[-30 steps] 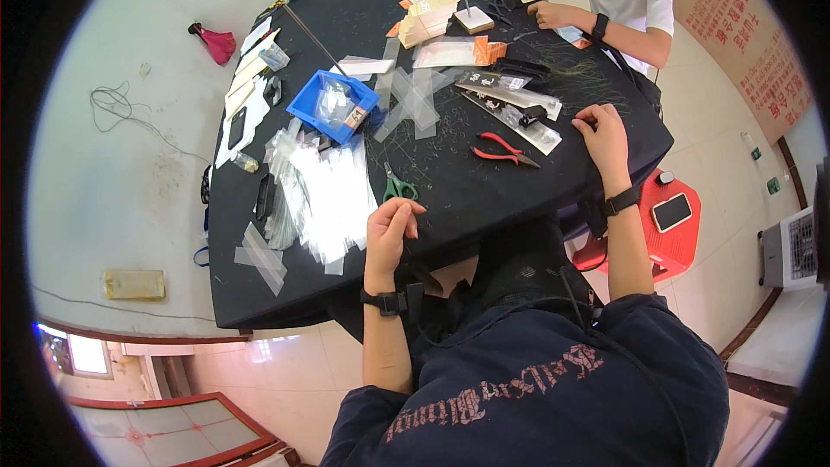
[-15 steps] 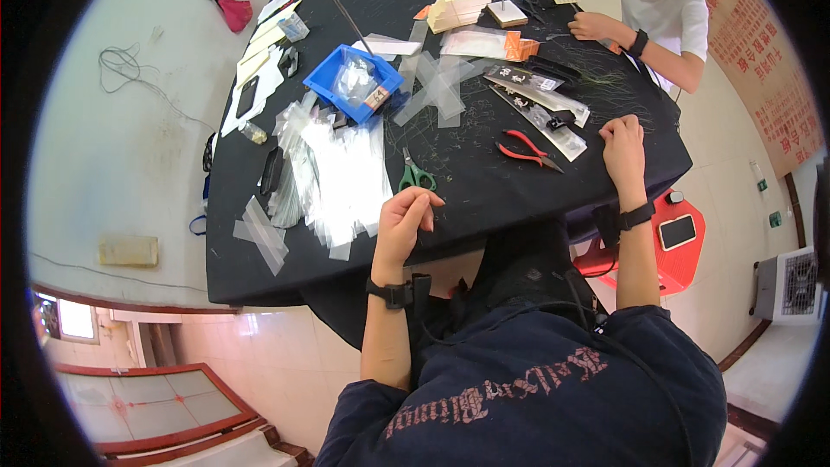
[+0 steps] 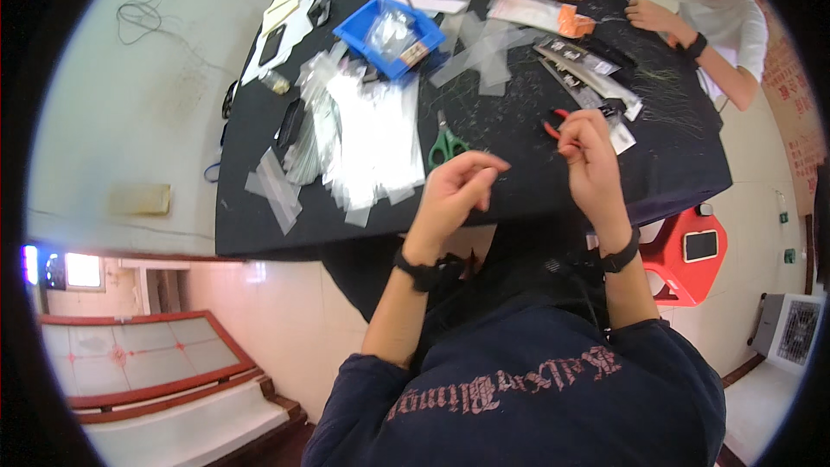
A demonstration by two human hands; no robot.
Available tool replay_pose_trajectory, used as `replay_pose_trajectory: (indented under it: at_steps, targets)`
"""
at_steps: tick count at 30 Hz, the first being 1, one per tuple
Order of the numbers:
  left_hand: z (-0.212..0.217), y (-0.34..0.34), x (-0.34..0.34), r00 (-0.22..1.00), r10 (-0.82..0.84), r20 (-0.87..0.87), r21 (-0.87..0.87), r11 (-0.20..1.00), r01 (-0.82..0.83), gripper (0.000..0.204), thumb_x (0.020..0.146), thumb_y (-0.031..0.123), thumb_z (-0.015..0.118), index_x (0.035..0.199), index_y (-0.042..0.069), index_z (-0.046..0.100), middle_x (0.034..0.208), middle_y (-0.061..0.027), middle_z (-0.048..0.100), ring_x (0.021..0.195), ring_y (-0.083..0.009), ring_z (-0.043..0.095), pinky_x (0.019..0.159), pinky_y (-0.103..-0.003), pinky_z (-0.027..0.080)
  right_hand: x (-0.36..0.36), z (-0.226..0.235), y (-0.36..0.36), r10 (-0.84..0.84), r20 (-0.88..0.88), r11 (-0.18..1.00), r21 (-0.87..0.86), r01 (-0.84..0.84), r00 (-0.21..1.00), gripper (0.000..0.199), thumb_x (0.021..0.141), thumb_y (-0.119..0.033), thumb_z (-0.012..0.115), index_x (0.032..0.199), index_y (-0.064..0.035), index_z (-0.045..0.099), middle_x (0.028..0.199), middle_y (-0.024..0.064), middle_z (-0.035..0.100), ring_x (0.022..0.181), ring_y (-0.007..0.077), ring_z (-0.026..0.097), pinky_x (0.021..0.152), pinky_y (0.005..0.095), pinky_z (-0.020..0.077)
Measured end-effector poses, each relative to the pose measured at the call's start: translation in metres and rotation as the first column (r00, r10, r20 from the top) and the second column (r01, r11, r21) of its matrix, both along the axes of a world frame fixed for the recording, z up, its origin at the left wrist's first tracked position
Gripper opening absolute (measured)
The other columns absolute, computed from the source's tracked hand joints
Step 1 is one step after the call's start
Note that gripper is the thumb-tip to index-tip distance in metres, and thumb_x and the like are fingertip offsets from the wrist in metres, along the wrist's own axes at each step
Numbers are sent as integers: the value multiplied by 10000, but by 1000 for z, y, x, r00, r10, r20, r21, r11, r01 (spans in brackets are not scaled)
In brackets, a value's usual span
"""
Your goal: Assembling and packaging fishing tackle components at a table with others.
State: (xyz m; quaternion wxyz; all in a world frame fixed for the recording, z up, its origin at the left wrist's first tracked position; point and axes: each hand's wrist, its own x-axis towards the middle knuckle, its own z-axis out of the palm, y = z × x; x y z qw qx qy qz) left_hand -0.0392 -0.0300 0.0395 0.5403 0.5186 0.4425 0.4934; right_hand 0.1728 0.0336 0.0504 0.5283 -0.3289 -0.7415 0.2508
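I wear a dark navy T-shirt (image 3: 553, 411) with short sleeves (image 3: 353, 380) and a line of faded pink blackletter-style lettering (image 3: 497, 392) across the chest. My left hand (image 3: 456, 188) and right hand (image 3: 593, 169) are bare, a black strap (image 3: 622, 252) circling each wrist; the left carries a boxy black piece (image 3: 445, 272).

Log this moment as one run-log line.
left hand: nearest green scissors | right hand: partly hiding red-handled pliers, contact unclear | blue bin: holds clear plastic packaging
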Motion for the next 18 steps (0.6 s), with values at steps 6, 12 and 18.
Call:
replay_pose_trajectory:
  at_steps: [6, 12, 18]
  targets:
    - [-9, 5, 21, 990, 115, -80, 86, 990, -108, 183, 859, 106, 657, 1026, 33, 637, 587, 67, 492, 515, -11, 441, 481, -175, 325, -18, -13, -4, -16, 105, 996, 86, 7, 994, 105, 746, 22, 611, 787, -29, 528, 870, 103, 515, 847, 277, 522, 757, 343, 421]
    - [-2, 6, 28, 951, 143, -276, 149, 983, -104, 104, 813, 114, 711, 884, 49, 670, 560, 73, 483, 503, -3, 424, 474, -179, 302, -19, -15, -6, 29, 69, 998, 59, -34, 997, 132, 711, 24, 638, 771, -21, 529, 821, 102, 522, 787, 274, 541, 746, 338, 433]
    - [-8, 6, 26, 944, 181, -277, 127, 980, -150, 90, 820, 108, 703, 848, 34, 660, 559, 63, 500, 503, -6, 435, 470, -181, 310, -21, -13, -5, 74, 121, 995, 56, -81, 990, 162, 669, 19, 654, 766, -25, 533, 796, 94, 522, 763, 282, 539, 748, 364, 443]
